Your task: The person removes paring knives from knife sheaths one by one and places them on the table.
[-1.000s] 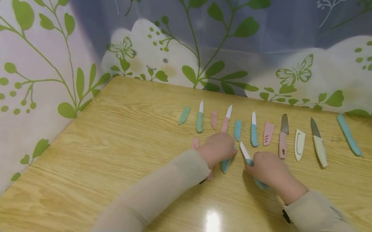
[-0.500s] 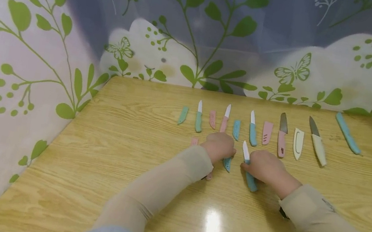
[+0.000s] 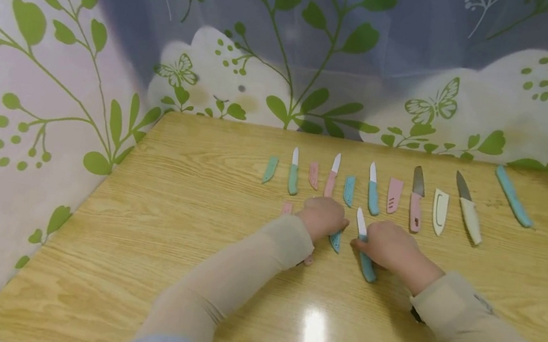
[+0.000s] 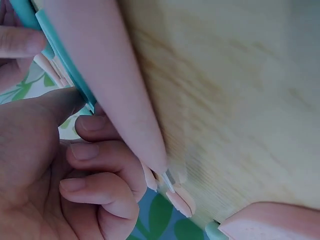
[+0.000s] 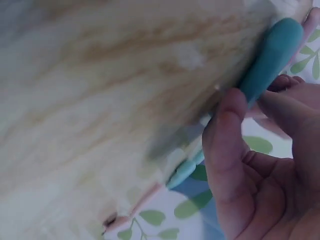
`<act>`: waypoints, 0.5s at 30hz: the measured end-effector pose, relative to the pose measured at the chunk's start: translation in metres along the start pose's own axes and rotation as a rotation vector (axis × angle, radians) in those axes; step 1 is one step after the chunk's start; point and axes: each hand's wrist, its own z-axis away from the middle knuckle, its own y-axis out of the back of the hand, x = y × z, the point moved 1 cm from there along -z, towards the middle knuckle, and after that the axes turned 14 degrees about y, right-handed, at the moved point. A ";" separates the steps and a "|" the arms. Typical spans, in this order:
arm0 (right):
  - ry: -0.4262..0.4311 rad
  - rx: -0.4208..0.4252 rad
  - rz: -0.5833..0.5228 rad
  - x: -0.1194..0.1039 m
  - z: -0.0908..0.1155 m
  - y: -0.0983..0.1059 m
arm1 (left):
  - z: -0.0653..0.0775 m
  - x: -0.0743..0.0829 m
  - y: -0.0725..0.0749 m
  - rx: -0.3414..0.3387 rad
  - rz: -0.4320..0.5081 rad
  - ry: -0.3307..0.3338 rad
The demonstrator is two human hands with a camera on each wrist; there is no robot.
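Observation:
In the head view my right hand (image 3: 393, 248) pinches the blue handle of a small white-bladed knife (image 3: 366, 263), its blade pointing to the back of the table. That knife handle (image 5: 277, 52) sits between thumb and fingertips in the right wrist view. To the left, my left hand (image 3: 323, 217) pinches a blue knife sheath (image 3: 335, 241) close over the table. The left wrist view has the thumb and a curled finger at the sheath's edge (image 4: 65, 60). Beside that hand lies a pink-handled knife (image 4: 107, 85), mostly hidden under the wrist in the head view.
Behind the hands runs a row: green sheath (image 3: 270, 170), green knife (image 3: 293, 179), pink sheath (image 3: 313, 175), pink knife (image 3: 330, 183), blue sheath (image 3: 349, 192), blue knife (image 3: 373, 196), then larger pink and cream knives with sheaths. A long blue piece (image 3: 514, 197) lies far right. Another pink sheath (image 3: 287, 208) is by my left hand.
The blue knife in my right hand has turned from slanting left to pointing more straight back, and its handle shows more. My left hand with the sheath has barely moved.

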 end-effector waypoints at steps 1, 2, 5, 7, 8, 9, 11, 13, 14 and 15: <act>-0.001 0.015 0.000 0.001 0.001 0.001 | 0.000 0.000 0.000 0.001 -0.003 -0.001; -0.012 0.027 -0.013 0.002 0.003 0.003 | 0.001 0.000 0.000 -0.001 -0.012 0.004; -0.049 0.088 -0.044 0.012 0.007 0.012 | 0.002 0.000 0.002 -0.009 -0.020 0.015; -0.066 0.124 -0.069 0.023 0.010 0.021 | 0.001 0.000 0.003 -0.028 -0.017 0.023; -0.068 0.142 -0.091 0.030 0.011 0.025 | -0.001 0.000 0.003 -0.035 -0.014 0.028; -0.060 0.160 -0.097 0.037 0.013 0.029 | -0.002 0.001 0.002 -0.041 -0.007 0.025; -0.054 0.178 -0.114 0.052 0.016 0.035 | -0.007 0.001 0.000 -0.042 -0.002 0.018; -0.047 0.196 -0.122 0.070 0.019 0.039 | -0.006 0.001 -0.001 -0.042 0.005 0.011; -0.045 0.206 -0.117 0.079 0.020 0.040 | -0.005 0.000 -0.001 -0.036 0.007 0.013; -0.055 0.213 -0.109 0.089 0.021 0.041 | -0.004 0.000 -0.001 -0.036 0.006 0.019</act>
